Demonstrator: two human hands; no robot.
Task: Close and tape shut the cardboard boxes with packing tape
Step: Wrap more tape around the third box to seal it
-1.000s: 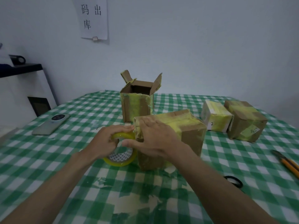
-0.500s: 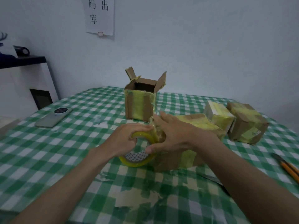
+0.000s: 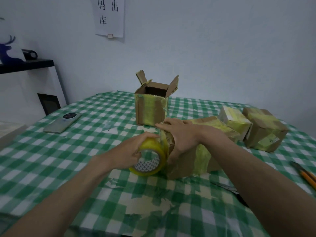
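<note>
The near cardboard box (image 3: 193, 161) lies on its side at the middle of the desk (image 3: 51, 151), which wears a green-and-white checked cloth; the box is brown, creased, and banded with yellowish packing tape across its front face and along its top. Pressed against its left end is the tape roll (image 3: 150, 158), a yellow-tinted ring standing on edge with a white patterned core showing through the hole, and a short stretch of tape runs from the roll up onto the box's end. The left hand (image 3: 135, 151) grasps the roll, fingers curled over its top rim and thumb at the near side. The right hand (image 3: 181, 135) lies over the box's left end with fingers fairly straight and spread, palm pressing down on the taped corner, thumb reaching down the near face. Behind stands an open box (image 3: 150, 108), upright, its flaps raised and its sides streaked with the same tape. To the right, two closed taped boxes sit touching each other: a small pale box (image 3: 236, 120) and a brown box (image 3: 265, 130). A phone (image 3: 62, 123) lies face down at the left of the desk, and a pencil (image 3: 306, 175) lies near the right edge.
</note>
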